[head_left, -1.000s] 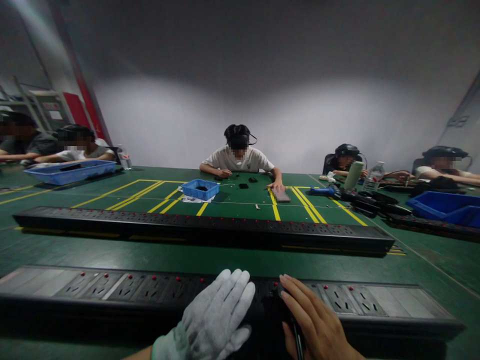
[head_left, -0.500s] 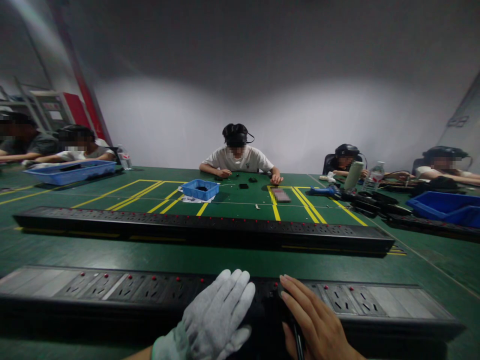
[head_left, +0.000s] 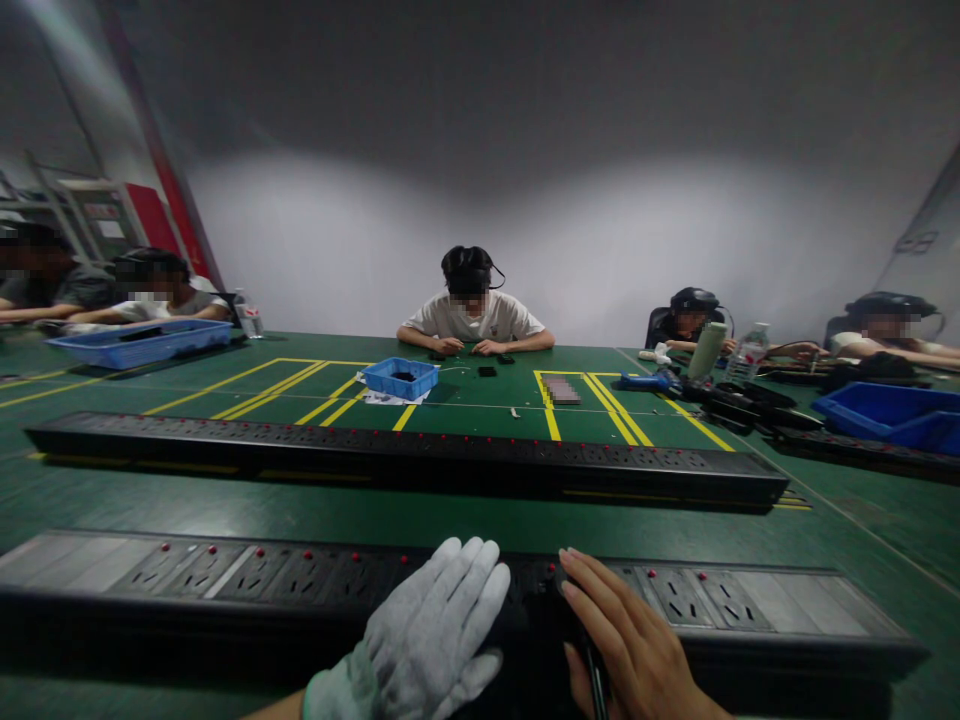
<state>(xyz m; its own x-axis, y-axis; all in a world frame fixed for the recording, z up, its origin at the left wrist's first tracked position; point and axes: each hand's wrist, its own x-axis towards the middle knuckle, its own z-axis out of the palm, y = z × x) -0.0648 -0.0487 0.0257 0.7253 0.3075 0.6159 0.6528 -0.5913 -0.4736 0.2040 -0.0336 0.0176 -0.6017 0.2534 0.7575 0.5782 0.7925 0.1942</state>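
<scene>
A long black power strip (head_left: 307, 577) with several sockets and red dots lies across the table in front of me. My left hand (head_left: 442, 620), in a white glove with a green cuff, rests flat over the strip's middle with its fingers stretched out side by side. To its right, my bare right hand (head_left: 630, 630) curls round a black plug, mostly covered by the fingers, on the strip. The plug's black cord (head_left: 598, 680) runs down between thumb and fingers. Whether the plug sits fully in a socket is hidden.
A second black power strip (head_left: 405, 465) lies parallel, farther off. Beyond it are a small blue tray (head_left: 401, 378) and a pinkish block (head_left: 562, 390). A larger blue bin (head_left: 892, 410) and bottles stand at right. Several people sit around the green table (head_left: 480, 520).
My hands and both strips stay put. The person opposite has drawn one hand back from beside the pinkish block toward the other hand.
</scene>
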